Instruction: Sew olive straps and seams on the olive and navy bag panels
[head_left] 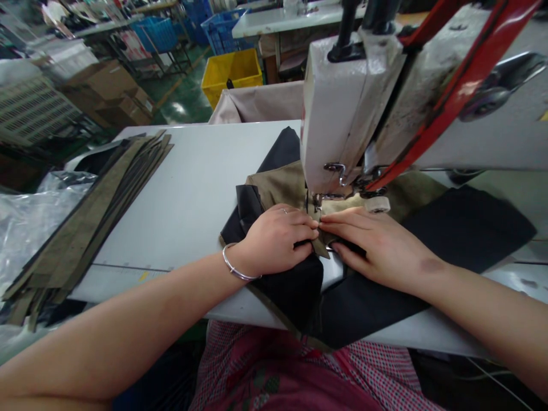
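Note:
A piece of olive and black fabric (280,182) lies under the needle of a white sewing machine (331,114). Just left of the presser foot (317,201), my left hand (276,238) has its fingers closed on the cloth, a silver bangle on its wrist. From the other side, my right hand (377,245) lies on the fabric with fingers stretched out and thumb apart. The fingertips of both hands nearly meet in front of the needle, by a small olive tip of cloth. Black cloth (372,308) drapes over the table's front edge; what lies beneath my palms is hidden.
Olive and dark fabric strips (98,217) are stacked on the left of the white table (188,171). A red bar (454,97) slants across the machine. Beyond are a yellow bin (233,71), blue baskets (158,34) and cardboard boxes (107,85).

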Demonstrator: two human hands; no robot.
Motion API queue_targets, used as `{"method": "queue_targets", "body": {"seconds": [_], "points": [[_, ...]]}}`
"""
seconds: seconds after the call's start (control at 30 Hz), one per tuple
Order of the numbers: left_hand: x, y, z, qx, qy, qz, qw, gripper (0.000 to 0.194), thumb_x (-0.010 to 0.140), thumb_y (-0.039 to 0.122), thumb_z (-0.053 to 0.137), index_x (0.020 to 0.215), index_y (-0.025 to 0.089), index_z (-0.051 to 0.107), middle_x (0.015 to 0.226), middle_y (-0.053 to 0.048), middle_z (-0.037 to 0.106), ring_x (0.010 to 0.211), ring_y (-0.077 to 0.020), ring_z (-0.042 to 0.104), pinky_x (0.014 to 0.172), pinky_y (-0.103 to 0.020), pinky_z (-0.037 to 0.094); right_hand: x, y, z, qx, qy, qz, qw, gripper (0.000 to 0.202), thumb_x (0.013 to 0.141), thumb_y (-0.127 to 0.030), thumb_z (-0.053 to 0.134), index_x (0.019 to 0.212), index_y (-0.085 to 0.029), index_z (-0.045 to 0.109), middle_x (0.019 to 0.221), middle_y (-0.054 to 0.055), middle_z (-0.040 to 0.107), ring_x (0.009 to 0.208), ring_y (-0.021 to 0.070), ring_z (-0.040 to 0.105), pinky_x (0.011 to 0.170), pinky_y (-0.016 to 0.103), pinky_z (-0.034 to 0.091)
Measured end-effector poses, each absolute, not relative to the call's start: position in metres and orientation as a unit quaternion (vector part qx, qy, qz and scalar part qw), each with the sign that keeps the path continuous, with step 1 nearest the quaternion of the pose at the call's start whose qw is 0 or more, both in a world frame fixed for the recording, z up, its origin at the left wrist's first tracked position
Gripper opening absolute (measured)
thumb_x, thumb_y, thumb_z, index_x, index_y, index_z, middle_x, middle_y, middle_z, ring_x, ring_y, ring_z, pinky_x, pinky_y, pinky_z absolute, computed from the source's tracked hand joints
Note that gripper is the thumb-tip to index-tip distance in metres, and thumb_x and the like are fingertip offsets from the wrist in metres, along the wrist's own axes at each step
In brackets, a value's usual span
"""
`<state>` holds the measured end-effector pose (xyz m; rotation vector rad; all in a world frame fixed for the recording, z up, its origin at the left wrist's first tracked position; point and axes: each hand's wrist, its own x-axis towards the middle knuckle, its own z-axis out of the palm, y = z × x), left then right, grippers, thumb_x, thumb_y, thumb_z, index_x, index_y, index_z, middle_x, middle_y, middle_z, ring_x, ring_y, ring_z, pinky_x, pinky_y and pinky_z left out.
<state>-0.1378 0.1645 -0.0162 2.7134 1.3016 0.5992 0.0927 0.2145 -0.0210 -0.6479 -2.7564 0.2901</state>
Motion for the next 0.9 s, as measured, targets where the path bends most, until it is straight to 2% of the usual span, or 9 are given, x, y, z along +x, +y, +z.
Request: {"method": "queue_targets", "body": {"seconds": [0.1,0.23,0.33,0.47,0.67,0.9], "points": [[-0.138,0.168,-0.016,0.885,0.424,0.192,0.026,0.020,0.085,0.022,0.060,0.102,0.020,0.071,0.114,-0.001,0.071,0.104,-0.0198,0.065,0.095,-0.037,0.048,0.093,0.216,-0.023,-0.237,-0.956,0.091,0.149,0.034,0.094,-0.025,0.050,0.126,-0.019,0.058,0.132,0.005,0.059,0.115,0.0248,0.056,0.095,0.044,0.047],[-0.138,0.169,-0.015,0.878,0.427,0.210,0.048,0.019,0.091,0.026,0.057,0.104,0.019,0.069,0.113,-0.003,0.071,0.104,-0.0195,0.065,0.095,-0.036,0.048,0.095,0.215,-0.026,-0.235,-0.953,0.100,0.163,0.026,0.096,-0.026,0.049,0.118,-0.020,0.061,0.122,0.005,0.064,0.109,0.0233,0.058,0.091,0.041,0.046],[-0.138,0.171,-0.010,0.857,0.466,0.205,0.079,0.024,0.097,0.027,0.048,0.090,0.015,0.068,0.096,-0.005,0.072,0.092,-0.0188,0.065,0.084,-0.033,0.048,0.096,0.213,-0.027,-0.228,-0.953,0.111,0.169,0.026,0.095,-0.025,0.050,0.119,-0.019,0.059,0.119,0.006,0.064,0.109,0.0236,0.057,0.092,0.041,0.044],[-0.136,0.175,-0.005,0.820,0.523,0.206,0.113,0.032,0.097,0.025,0.046,0.068,0.015,0.057,0.071,-0.002,0.059,0.071,-0.0146,0.056,0.065,-0.028,0.040,0.097,0.213,-0.027,-0.239,-0.950,0.114,0.164,0.028,0.094,-0.025,0.051,0.120,-0.017,0.059,0.112,0.008,0.064,0.106,0.0248,0.056,0.090,0.041,0.043],[-0.135,0.178,-0.003,0.809,0.520,0.227,0.152,0.033,0.095,0.022,0.048,0.063,0.015,0.051,0.067,0.001,0.051,0.067,-0.0120,0.050,0.063,-0.027,0.035,0.095,0.210,-0.025,-0.213,-0.964,0.076,0.140,0.035,0.095,-0.027,0.047,0.128,-0.026,0.058,0.111,0.006,0.062,0.100,0.0261,0.053,0.085,0.042,0.041],[-0.135,0.179,-0.003,0.812,0.513,0.226,0.163,0.032,0.096,0.021,0.049,0.065,0.015,0.054,0.070,0.000,0.052,0.070,-0.0125,0.051,0.064,-0.027,0.037,0.095,0.208,-0.024,-0.212,-0.967,0.062,0.125,0.040,0.090,-0.022,0.053,0.129,-0.025,0.059,0.110,0.006,0.060,0.099,0.0262,0.050,0.086,0.043,0.040]]}}
